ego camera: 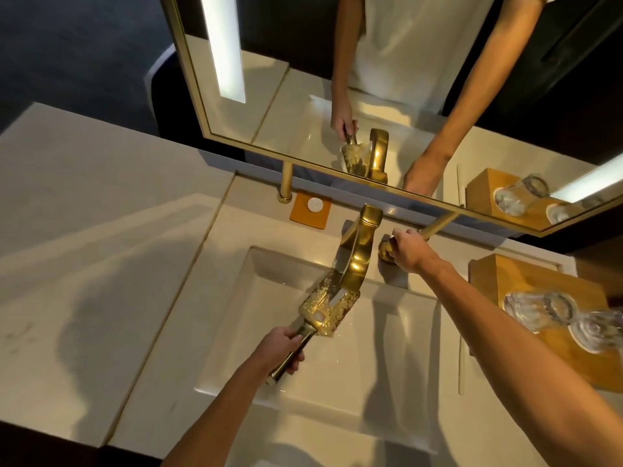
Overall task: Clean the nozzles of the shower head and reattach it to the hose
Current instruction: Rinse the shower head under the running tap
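A gold square shower head (328, 306) is held face up under the gold faucet spout (359, 256), over the white sink basin (387, 358). Water runs from the spout onto its nozzle face. My left hand (281, 348) grips the shower head's gold handle from below. My right hand (409, 252) is curled round the gold faucet handle (385, 251) on the counter right of the spout. No hose is in view.
A gold-framed mirror (371, 96) stands behind the sink on gold posts. An orange coaster with a white disc (312, 210) sits left of the faucet. A wooden tray (526, 281) with upturned glasses (539, 310) lies at the right. The white counter (101, 264) extends left.
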Demonstrator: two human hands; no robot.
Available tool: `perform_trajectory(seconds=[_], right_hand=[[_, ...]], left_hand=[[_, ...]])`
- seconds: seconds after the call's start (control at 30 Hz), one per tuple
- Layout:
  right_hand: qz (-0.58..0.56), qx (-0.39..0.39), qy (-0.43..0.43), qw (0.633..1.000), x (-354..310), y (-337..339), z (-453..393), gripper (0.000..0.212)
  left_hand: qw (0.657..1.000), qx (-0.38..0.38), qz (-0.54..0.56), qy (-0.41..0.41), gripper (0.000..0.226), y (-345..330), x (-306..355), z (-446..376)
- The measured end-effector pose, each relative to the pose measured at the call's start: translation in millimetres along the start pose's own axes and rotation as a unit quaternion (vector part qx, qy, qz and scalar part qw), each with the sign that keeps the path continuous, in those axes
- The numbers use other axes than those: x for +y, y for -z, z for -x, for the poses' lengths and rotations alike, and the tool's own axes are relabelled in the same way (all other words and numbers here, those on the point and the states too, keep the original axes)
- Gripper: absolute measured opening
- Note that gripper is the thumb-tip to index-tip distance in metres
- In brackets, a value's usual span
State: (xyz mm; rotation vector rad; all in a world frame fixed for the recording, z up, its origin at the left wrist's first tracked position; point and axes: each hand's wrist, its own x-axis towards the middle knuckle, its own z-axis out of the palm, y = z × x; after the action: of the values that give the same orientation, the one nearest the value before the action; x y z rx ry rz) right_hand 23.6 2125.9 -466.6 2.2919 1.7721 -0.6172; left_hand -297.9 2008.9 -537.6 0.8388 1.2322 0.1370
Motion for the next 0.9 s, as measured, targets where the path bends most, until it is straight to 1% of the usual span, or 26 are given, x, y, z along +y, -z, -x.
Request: perform_trajectory(seconds=[0.23, 0.47, 0.73, 0.9], right_hand=[[-0.002, 0.003, 0.013, 1.0, 1, -1, 1, 0.037], [-0.009, 0.005, -0.002, 1.0, -1, -1, 1, 0.042], [-0.018, 0.017, -0.004, 1.0, -2, -4, 3, 0.038], [-0.017, 0.014, -0.01, 1.0, -3, -3, 3, 0.039]], left_hand=[[0.999, -0.018, -0.028, 0.0, 0.018, 4, 3, -7], [0.998, 0.016, -0.057, -0.002, 0.02, 5, -1, -17], [0.995, 0.064, -0.068, 0.033, 0.019, 12, -4, -20], [0.987, 0.085, -0.135, 0.032, 0.018, 20, -5, -19]])
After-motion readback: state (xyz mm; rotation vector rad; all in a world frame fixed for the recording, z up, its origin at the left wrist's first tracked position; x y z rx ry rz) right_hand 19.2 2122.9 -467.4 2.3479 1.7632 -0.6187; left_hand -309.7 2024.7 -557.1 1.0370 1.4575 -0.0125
